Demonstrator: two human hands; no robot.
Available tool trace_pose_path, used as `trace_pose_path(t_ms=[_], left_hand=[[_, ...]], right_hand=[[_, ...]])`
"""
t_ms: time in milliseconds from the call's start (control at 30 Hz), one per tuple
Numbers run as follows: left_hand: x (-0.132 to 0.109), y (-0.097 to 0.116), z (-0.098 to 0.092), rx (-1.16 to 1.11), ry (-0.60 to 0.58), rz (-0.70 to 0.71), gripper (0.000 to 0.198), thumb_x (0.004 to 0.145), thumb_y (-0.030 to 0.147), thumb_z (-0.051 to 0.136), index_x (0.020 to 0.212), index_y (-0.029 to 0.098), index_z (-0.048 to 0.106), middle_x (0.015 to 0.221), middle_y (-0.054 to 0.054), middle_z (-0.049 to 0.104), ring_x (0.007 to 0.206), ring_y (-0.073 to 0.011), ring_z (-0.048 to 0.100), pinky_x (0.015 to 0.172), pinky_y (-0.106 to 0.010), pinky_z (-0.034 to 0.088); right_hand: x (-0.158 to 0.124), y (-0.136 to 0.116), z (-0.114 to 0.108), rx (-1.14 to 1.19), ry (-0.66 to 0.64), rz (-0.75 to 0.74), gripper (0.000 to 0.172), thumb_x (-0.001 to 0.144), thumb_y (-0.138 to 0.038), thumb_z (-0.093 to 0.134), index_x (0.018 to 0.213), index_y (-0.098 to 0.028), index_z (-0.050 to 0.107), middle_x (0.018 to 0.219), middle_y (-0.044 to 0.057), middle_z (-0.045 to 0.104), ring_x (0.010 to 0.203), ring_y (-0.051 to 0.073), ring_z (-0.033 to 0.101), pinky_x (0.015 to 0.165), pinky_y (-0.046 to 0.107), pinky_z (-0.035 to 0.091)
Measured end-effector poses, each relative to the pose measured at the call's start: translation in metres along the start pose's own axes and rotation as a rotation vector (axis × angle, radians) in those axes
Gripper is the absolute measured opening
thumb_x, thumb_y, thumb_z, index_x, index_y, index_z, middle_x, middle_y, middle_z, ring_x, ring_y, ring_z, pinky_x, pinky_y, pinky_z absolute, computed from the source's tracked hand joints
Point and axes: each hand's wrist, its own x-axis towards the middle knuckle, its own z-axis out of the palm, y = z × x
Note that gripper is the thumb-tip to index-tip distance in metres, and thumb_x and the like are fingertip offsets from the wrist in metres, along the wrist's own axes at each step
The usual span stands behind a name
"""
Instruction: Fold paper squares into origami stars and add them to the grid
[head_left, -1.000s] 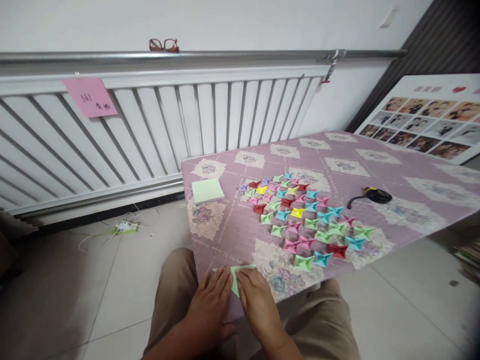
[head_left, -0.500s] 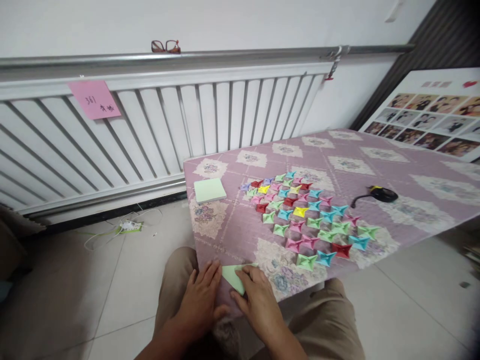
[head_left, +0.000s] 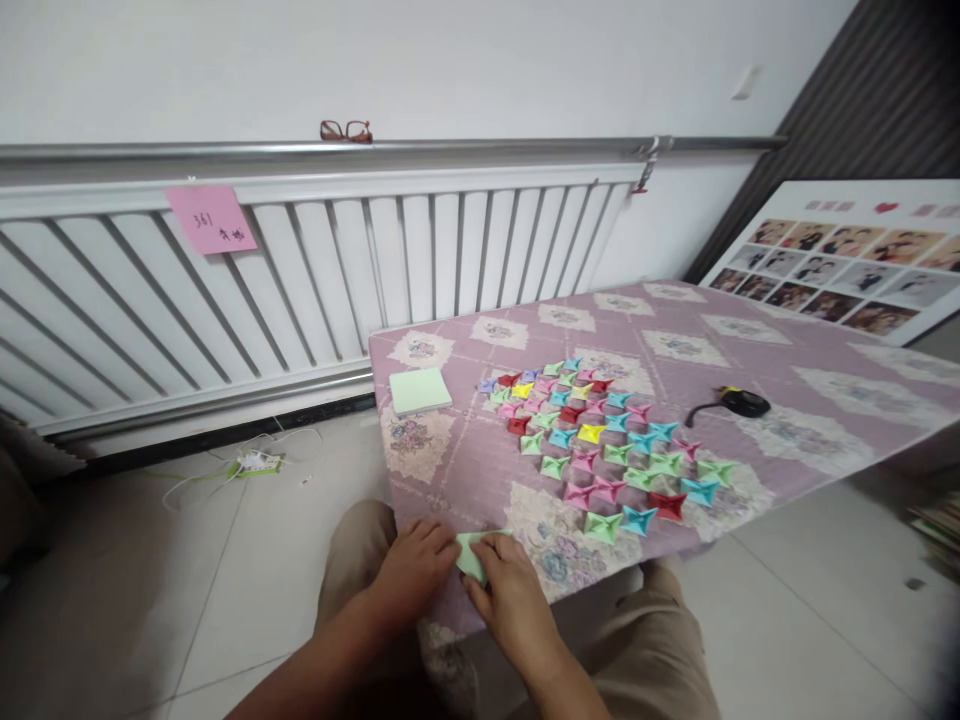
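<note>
At the near edge of a table with a mauve patterned cloth (head_left: 750, 330), both my hands meet on a small piece of light green paper (head_left: 472, 553). My left hand (head_left: 411, 568) has its fingers curled against the paper's left side. My right hand (head_left: 510, 592) pinches and presses its right part. Further in, several folded paper shapes (head_left: 600, 440) in many colours lie in rows. A pad of green paper squares (head_left: 420, 390) sits near the table's left edge.
A black and yellow tape measure (head_left: 739, 402) lies to the right of the shapes. A white radiator (head_left: 300, 270) with a pink note (head_left: 211, 218) lines the wall; red glasses (head_left: 346, 131) rest above it. A photo board (head_left: 840, 260) leans at the right. Wires lie on the floor (head_left: 247, 465).
My left hand's fingers have curled in from flat and come onto the green paper's left edge. Less of the paper shows between my hands. The view has dropped slightly.
</note>
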Motion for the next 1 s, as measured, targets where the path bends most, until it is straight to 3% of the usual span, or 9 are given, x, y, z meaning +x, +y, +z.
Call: trace_pose_path(t_ms=[133,400,500,600,733,833,1000], left_hand=[[0.002,-0.006,0.000,0.060,-0.027,0.110,0.018,0.092,0.024,0.053,0.108,0.020,0.058,0.111,-0.005,0.060,0.103,-0.0211,0.052,0.091,-0.036,0.038],[0.013,-0.003,-0.027,0.050,-0.089,0.161,0.018,0.094,0.019,0.046,0.104,0.019,0.059,0.109,-0.006,0.060,0.103,-0.0216,0.051,0.093,-0.036,0.037],[0.018,0.002,-0.040,0.013,-0.042,0.158,0.021,0.094,0.017,0.042,0.106,0.020,0.060,0.113,-0.006,0.060,0.108,-0.0211,0.050,0.097,-0.037,0.036],[0.025,0.010,-0.057,-0.072,0.079,0.119,0.026,0.094,0.015,0.040,0.104,0.022,0.062,0.114,-0.004,0.061,0.110,-0.0198,0.050,0.098,-0.037,0.036],[0.031,0.019,-0.078,-0.336,0.359,-0.031,0.027,0.091,0.018,0.041,0.111,0.021,0.059,0.118,-0.007,0.059,0.113,-0.0202,0.050,0.102,-0.038,0.037],[0.031,0.024,-0.081,-0.658,0.554,-0.255,0.031,0.088,0.024,0.045,0.118,0.019,0.053,0.120,-0.009,0.056,0.113,-0.0212,0.051,0.098,-0.038,0.041],[0.026,0.045,-0.050,-1.296,0.473,-0.569,0.038,0.080,0.037,0.057,0.113,0.020,0.051,0.108,-0.009,0.060,0.099,-0.0216,0.058,0.084,-0.034,0.048]], right_hand=[[-0.001,0.000,0.001,-0.026,0.020,-0.001,0.032,0.076,-0.013,0.060,0.108,-0.018,0.063,0.109,0.011,0.059,0.103,0.025,0.052,0.094,0.039,0.042],[-0.004,-0.005,-0.003,-0.120,0.064,-0.045,0.031,0.075,-0.008,0.061,0.103,-0.019,0.061,0.102,0.008,0.062,0.098,0.024,0.056,0.089,0.035,0.044],[-0.004,-0.004,-0.009,-0.219,0.115,-0.066,0.014,0.080,-0.009,0.056,0.088,-0.019,0.063,0.094,0.008,0.064,0.090,0.023,0.058,0.084,0.035,0.044],[-0.004,-0.004,-0.025,-0.235,0.167,-0.071,0.015,0.085,-0.012,0.050,0.082,-0.019,0.063,0.087,0.008,0.063,0.085,0.023,0.056,0.079,0.036,0.043],[-0.002,-0.007,-0.050,0.072,0.258,-0.003,0.020,0.087,-0.018,0.043,0.077,-0.020,0.060,0.080,0.006,0.060,0.078,0.020,0.055,0.072,0.031,0.043],[-0.003,-0.006,-0.057,0.422,0.333,0.173,0.024,0.086,-0.036,0.048,0.074,-0.020,0.061,0.071,0.003,0.059,0.069,0.018,0.054,0.063,0.027,0.043],[-0.008,-0.006,-0.048,1.018,0.365,0.544,0.035,0.071,-0.054,0.066,0.070,-0.019,0.061,0.053,-0.005,0.052,0.051,0.013,0.046,0.050,0.024,0.038]])
